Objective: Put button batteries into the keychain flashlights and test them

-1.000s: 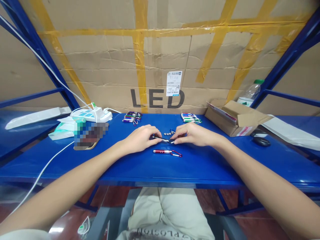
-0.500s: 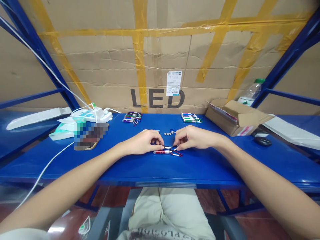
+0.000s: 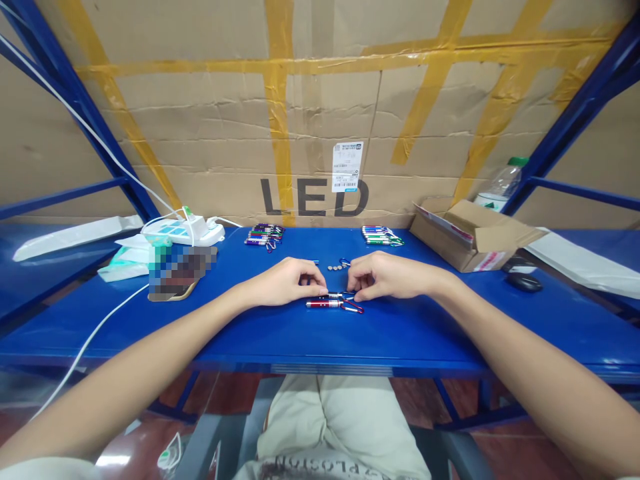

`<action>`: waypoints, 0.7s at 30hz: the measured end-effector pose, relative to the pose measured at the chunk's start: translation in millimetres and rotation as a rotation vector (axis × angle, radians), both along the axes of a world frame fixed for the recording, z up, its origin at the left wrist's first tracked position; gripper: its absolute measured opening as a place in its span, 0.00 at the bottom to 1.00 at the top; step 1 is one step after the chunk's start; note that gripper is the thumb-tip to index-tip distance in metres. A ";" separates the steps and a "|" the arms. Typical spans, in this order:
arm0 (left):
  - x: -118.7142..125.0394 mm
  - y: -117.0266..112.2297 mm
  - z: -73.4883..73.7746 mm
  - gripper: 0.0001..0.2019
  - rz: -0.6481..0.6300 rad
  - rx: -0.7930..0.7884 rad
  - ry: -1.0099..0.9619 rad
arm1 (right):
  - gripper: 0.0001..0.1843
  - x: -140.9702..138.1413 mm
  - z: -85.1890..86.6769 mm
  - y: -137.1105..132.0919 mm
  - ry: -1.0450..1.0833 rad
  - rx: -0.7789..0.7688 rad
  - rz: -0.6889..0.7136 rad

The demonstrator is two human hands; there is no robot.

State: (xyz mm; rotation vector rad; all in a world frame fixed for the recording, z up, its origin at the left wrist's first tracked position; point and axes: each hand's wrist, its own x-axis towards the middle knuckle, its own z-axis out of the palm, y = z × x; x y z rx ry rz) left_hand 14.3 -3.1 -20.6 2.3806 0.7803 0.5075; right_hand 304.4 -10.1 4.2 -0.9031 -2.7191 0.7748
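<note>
My left hand (image 3: 287,283) and my right hand (image 3: 385,277) meet at the middle of the blue table (image 3: 300,333). Both pinch a small dark keychain flashlight (image 3: 336,295) between their fingertips, low over the tabletop. Just in front of it lies a red keychain flashlight (image 3: 325,304) with a red carabiner clip. Several small button batteries (image 3: 337,267) lie in a row right behind the hands, next to a blue clip.
Two piles of coloured keychain flashlights lie at the back, one on the left (image 3: 265,235), one on the right (image 3: 383,235). An open cardboard box (image 3: 470,237), a plastic bottle (image 3: 500,183) and a black mouse (image 3: 523,283) are at right. A power strip (image 3: 183,229) with white cable is at left.
Both hands have drawn toward me with the dark flashlight, from beside the batteries down to just behind the red flashlight.
</note>
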 end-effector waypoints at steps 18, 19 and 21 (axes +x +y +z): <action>-19.0 32.0 -12.9 0.18 0.257 0.532 0.356 | 0.17 -19.0 -34.3 11.4 0.147 0.433 -0.104; -19.1 32.5 -12.8 0.17 0.258 0.535 0.359 | 0.17 -19.5 -35.2 11.4 0.137 0.430 -0.102; -18.9 32.5 -12.5 0.16 0.263 0.535 0.342 | 0.16 -19.9 -36.8 11.8 0.121 0.421 -0.107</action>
